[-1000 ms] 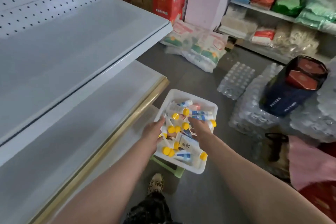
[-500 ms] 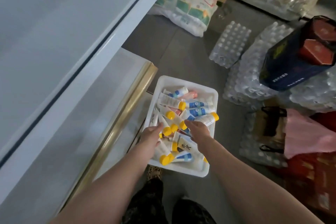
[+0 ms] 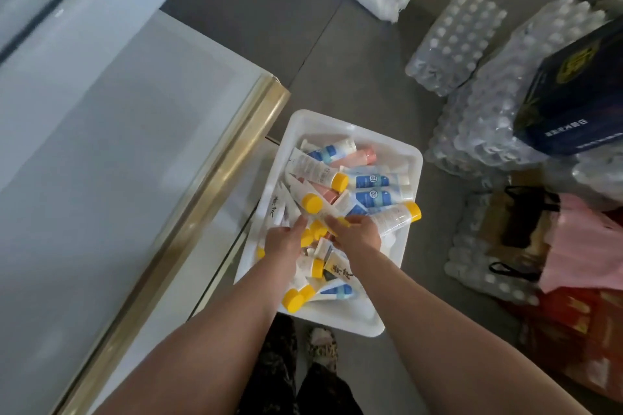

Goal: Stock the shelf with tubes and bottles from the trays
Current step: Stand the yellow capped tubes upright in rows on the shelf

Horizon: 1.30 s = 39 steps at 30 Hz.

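While both hands dig into the white tray [image 3: 387, 158], the tubes [image 3: 367, 194] lie heaped inside it, w/ the tray just beside the shelf [image 3: 111, 152]. Left hand [image 3: 282, 243] and right hand [image 3: 357, 235] have fingers down among the yellow-capped tubes; can't tell if either grips one yet. Tubes prob. light, soft-bodied, slick plastic, so best taken mid-body or near the stiff cap, several at once.

Both my bare forearms reach forward and down, converging until the hands nearly meet. My left hand [image 3: 281, 242] is palm down with fingers stretched forward; my right hand [image 3: 358, 234] is palm down, its fingers bent and pointing left.
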Available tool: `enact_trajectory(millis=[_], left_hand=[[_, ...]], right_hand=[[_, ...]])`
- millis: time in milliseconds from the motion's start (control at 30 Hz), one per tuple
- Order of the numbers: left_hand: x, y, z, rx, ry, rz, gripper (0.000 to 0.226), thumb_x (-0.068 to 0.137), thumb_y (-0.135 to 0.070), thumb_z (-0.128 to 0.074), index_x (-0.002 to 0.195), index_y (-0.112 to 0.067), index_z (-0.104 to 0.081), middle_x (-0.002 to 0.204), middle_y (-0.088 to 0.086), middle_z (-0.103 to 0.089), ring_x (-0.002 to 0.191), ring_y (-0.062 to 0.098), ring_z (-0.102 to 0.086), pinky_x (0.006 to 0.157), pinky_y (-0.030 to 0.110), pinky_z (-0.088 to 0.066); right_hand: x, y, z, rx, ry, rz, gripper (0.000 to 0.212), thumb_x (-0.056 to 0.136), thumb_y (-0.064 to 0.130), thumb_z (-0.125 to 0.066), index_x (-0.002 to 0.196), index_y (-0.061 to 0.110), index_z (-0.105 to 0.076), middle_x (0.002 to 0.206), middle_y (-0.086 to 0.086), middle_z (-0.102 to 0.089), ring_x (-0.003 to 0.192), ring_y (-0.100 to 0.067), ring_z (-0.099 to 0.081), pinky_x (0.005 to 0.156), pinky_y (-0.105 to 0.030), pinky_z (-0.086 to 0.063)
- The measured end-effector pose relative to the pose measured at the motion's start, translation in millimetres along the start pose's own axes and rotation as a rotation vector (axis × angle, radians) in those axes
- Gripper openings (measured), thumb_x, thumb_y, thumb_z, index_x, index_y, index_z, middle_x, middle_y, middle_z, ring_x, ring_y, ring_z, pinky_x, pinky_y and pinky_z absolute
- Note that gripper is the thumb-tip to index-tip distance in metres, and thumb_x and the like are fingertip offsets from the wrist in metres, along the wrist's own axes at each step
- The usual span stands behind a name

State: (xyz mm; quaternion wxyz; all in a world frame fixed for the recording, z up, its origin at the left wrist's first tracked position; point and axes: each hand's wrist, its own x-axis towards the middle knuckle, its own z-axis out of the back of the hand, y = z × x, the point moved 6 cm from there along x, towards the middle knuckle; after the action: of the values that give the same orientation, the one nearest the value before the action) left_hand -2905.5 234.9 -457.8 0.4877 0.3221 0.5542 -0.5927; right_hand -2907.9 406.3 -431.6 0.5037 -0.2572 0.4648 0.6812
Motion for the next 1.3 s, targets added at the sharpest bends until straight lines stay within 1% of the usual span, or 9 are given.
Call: enact_trajectory(millis=[133,233,400,500,600,767,933,1133,1300], left_hand=[[2,1,-13,-0.062,-0.041,-0.009,0.061,0.076,-0.049,-0.08,0.11,-0.004,-0.06,0.1,0.011,-0.07,0.084,0.029,-0.071,0.076,0.037,-0.06],[-7,2,-13,-0.077,-0.017,0.026,0.057,0.077,-0.048,-0.08,0.109,-0.004,-0.062,0.097,0.012,-0.072,0.077,0.024,-0.07,0.061,0.029,-0.057],[-34,17,3,-0.208,0.023,0.096,0.067,0.07,-0.049,-0.085,0.116,-0.007,-0.061,0.102,0.011,-0.072,0.084,0.023,-0.072,0.081,0.034,-0.06],[-63,23,5,-0.296,0.12,0.072,0.057,0.075,-0.043,-0.084,0.113,-0.005,-0.065,0.108,0.012,-0.071,0.088,0.021,-0.069,0.074,0.03,-0.059],[-96,26,10,-0.39,0.168,0.01,0.046,0.079,-0.038,-0.082,0.107,-0.004,-0.069,0.107,0.014,-0.073,0.093,0.021,-0.07,0.074,0.029,-0.059],[-162,13,28,-0.515,0.221,-0.184,0.022,0.093,-0.026,-0.069,0.098,-0.004,-0.066,0.087,0.012,-0.073,0.08,0.021,-0.069,0.059,0.026,-0.056],[-239,-23,61,-0.626,0.327,-0.468,0.014,0.098,-0.018,-0.059,0.1,-0.005,-0.063,0.089,0.014,-0.069,0.08,0.024,-0.068,0.083,0.037,-0.056],[-331,-46,122,-0.715,0.355,-0.782,0.012,0.099,-0.013,-0.055,0.106,-0.006,-0.062,0.103,0.014,-0.068,0.09,0.022,-0.067,0.078,0.032,-0.057],[-384,-33,177,-0.802,0.328,-0.938,0.029,0.096,-0.012,-0.06,0.123,0.001,-0.059,0.113,0.021,-0.067,0.099,0.028,-0.068,0.08,0.034,-0.059]], right_hand=[[1,6,-4,-0.112,-0.025,0.05,0.053,0.07,0.053,-0.085,0.103,0.021,-0.059,0.097,-0.004,-0.069,0.086,-0.022,-0.068,0.068,-0.03,-0.049],[-4,5,2,-0.096,0.065,0.031,0.053,0.075,0.051,-0.083,0.106,0.015,-0.06,0.09,-0.006,-0.073,0.073,-0.017,-0.069,0.068,-0.031,-0.057],[-34,-8,26,0.177,0.278,-0.174,0.041,0.084,0.034,-0.08,0.111,0.008,-0.063,0.09,-0.008,-0.067,0.068,-0.016,-0.066,0.079,-0.03,-0.062],[-58,-17,39,0.341,0.384,-0.262,0.039,0.087,0.023,-0.078,0.117,0.007,-0.061,0.102,-0.012,-0.066,0.077,-0.02,-0.069,0.066,-0.03,-0.062],[-89,-22,52,0.41,0.488,-0.255,0.041,0.09,0.019,-0.075,0.123,0.0,-0.06,0.102,-0.018,-0.067,0.066,-0.024,-0.072,0.048,-0.029,-0.059],[-157,-4,66,0.586,0.783,-0.097,0.015,0.098,0.011,-0.061,0.105,-0.003,-0.063,0.09,-0.02,-0.072,0.072,-0.029,-0.075,0.06,-0.031,-0.062],[-205,23,76,0.539,0.945,0.123,0.042,0.095,0.012,-0.062,0.132,-0.004,-0.054,0.115,-0.019,-0.065,0.093,-0.029,-0.073,0.076,-0.034,-0.062],[-290,62,79,0.385,0.992,0.446,0.025,0.092,0.023,-0.053,0.111,0.008,-0.055,0.077,-0.005,-0.062,0.062,-0.015,-0.054,0.052,-0.024,-0.038],[-366,75,61,0.298,0.955,0.772,0.032,0.086,0.03,-0.077,0.106,0.014,-0.059,0.082,0.001,-0.058,0.059,-0.01,-0.048,0.05,-0.019,-0.041]])
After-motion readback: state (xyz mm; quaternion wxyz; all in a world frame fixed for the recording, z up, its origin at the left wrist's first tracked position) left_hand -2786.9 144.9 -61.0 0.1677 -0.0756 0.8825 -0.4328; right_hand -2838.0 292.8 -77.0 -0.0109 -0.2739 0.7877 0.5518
